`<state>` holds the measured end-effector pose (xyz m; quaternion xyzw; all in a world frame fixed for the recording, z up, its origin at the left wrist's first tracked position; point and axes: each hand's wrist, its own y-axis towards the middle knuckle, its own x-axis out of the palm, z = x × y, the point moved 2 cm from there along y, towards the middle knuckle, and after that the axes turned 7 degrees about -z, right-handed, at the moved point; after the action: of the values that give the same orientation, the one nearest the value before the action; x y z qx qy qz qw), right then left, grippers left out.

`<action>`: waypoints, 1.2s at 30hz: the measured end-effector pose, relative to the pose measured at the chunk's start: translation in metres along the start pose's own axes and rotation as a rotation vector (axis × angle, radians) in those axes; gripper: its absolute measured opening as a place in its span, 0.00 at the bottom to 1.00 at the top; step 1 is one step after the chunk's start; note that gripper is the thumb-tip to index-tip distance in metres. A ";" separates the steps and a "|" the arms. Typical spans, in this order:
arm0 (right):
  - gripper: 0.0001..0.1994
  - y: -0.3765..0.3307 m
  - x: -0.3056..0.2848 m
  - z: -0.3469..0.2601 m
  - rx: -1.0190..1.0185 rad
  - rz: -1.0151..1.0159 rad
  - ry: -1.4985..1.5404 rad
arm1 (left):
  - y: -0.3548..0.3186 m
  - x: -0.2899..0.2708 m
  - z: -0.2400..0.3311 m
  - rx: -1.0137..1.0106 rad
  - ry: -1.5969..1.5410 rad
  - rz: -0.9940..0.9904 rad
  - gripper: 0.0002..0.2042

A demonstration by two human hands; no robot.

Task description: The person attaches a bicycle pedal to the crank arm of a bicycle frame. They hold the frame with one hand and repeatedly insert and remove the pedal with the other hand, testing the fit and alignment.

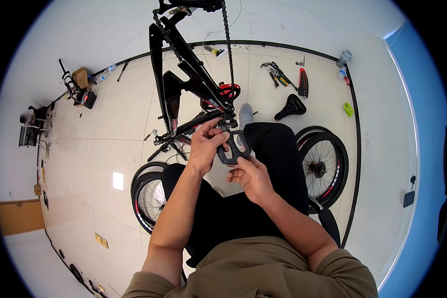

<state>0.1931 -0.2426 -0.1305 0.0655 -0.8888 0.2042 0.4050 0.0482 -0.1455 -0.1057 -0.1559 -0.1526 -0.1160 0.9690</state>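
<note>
A black bicycle pedal (222, 155) is held between my two hands, beside the lower end of a black bike frame (186, 74). My left hand (206, 144) grips the pedal's upper left part, next to the crank end (227, 119); whether the pedal's axle sits in the crank is hidden by my fingers. With thumb and fingers, my right hand (253, 176) pinches the pedal's lower right edge. The chain (229, 44) hangs down to a red and black chainring (233, 91) just above.
A wheel (323, 169) lies to my right, another wheel (149, 196) to my left. A black saddle (290, 107), pliers and other hand tools (278, 75) and a red-black piece (303, 82) lie on the floor at far right. A fork (72, 84) and cardboard box (81, 78) stand far left.
</note>
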 end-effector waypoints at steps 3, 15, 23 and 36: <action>0.12 0.002 0.002 0.005 -0.023 -0.030 0.050 | -0.001 -0.001 -0.001 0.001 -0.012 -0.011 0.24; 0.22 0.002 0.014 -0.006 -0.549 0.103 -0.938 | 0.000 -0.010 0.004 -0.055 0.083 -0.013 0.19; 0.24 -0.001 0.019 -0.020 -0.790 0.138 -1.504 | -0.004 0.000 0.016 -0.091 0.125 -0.023 0.22; 0.30 -0.004 0.002 -0.014 -0.578 0.236 -0.828 | 0.000 -0.005 0.000 0.004 0.025 -0.008 0.25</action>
<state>0.2024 -0.2405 -0.1196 -0.0744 -0.9960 -0.0486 -0.0048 0.0432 -0.1442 -0.1076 -0.1519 -0.1414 -0.1214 0.9707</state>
